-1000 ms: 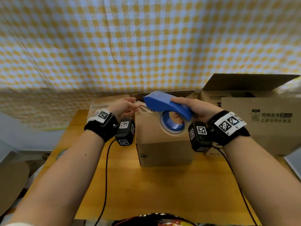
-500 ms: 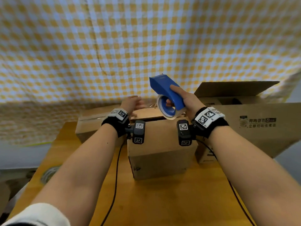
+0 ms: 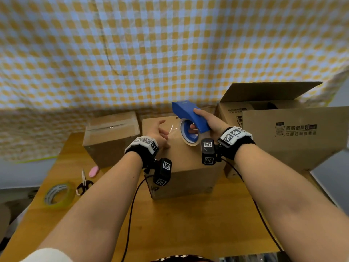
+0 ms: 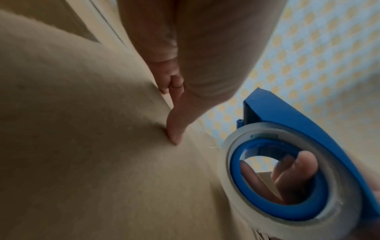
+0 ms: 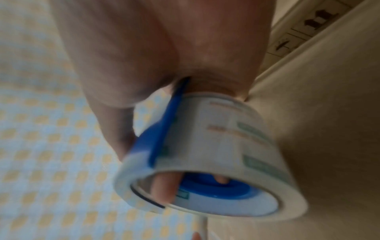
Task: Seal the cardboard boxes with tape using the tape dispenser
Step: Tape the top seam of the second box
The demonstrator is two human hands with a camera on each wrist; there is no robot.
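Note:
A closed cardboard box stands mid-table. My left hand rests on its top, one straight finger pressing the cardboard while the others stay curled beside it. My right hand grips the blue tape dispenser just above the box's right part, fingers hooked through the core of its clear tape roll. A thin glint of tape shows between the two hands. In the right wrist view the roll is blurred.
A taped box stands at the back left and a large open box at the right. A loose tape roll, scissors and a small pink object lie on the wooden table's left side. Checked cloth hangs behind.
My left hand left the tape end at the dispenser and settled on the box top. The right hand tipped the dispenser's nose up, then lowered it over the box's right part.

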